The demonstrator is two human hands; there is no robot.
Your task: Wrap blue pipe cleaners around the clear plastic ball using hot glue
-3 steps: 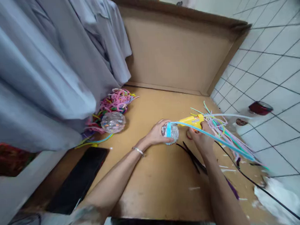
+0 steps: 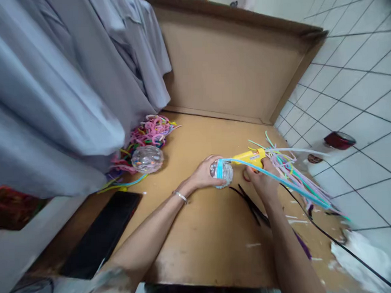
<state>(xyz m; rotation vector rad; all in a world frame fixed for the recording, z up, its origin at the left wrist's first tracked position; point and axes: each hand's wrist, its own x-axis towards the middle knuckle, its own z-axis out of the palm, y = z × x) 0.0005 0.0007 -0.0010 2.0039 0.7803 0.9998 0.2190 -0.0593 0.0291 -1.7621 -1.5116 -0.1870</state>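
Observation:
My left hand (image 2: 205, 173) is closed round a small clear plastic jar (image 2: 227, 174) lying on its side over the table. Light blue pipe cleaners (image 2: 220, 168) wrap part of it, and one long blue strand (image 2: 282, 183) trails off to the right across my right forearm. My right hand (image 2: 263, 175) grips a yellow hot glue gun (image 2: 251, 156) by its handle, its nozzle pointing left at the jar's upper edge. Whether the nozzle touches the blue wrap, I cannot tell. A translucent glue stick (image 2: 295, 150) sticks out behind the gun.
Pipe cleaners (image 2: 282, 165) lie beyond my right hand, a tangled colourful pile (image 2: 152, 133) at the left. Near that pile sits a clear round container (image 2: 147, 159). Black scissors (image 2: 248, 200), a black phone-like slab (image 2: 104, 235), a power cord (image 2: 333, 240) and a cardboard panel (image 2: 231, 64) surround the work.

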